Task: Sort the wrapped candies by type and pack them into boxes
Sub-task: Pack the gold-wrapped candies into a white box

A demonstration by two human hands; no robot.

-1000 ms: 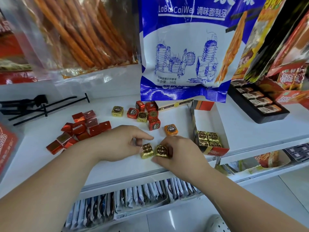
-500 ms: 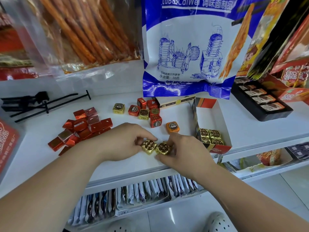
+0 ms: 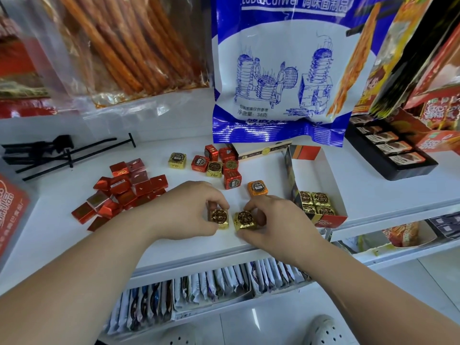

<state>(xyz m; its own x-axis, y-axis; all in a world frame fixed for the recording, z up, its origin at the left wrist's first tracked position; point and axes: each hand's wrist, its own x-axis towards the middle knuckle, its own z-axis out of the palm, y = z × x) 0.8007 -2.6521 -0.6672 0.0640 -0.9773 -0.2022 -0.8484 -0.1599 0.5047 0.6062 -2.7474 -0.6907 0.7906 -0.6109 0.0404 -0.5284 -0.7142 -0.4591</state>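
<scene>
My left hand (image 3: 185, 210) still pinches one gold candy (image 3: 220, 217) on the white shelf (image 3: 261, 170); my right hand (image 3: 278, 224) grips the second gold candy (image 3: 245, 220), now turned slightly apart from it. My palms hide their lower edges. One orange candy (image 3: 257, 188) lies behind, four gold ones in the box (image 3: 321, 170).

Bright, even daylight fills the scene; the white shelf (image 3: 261, 175) is nearly washed out, with soft, faint shadows. Foil candies (image 3: 245, 220) glint. Wide-angle bending curves the edges, and the hanging clear bag (image 3: 119, 46) looks slightly smeared.
</scene>
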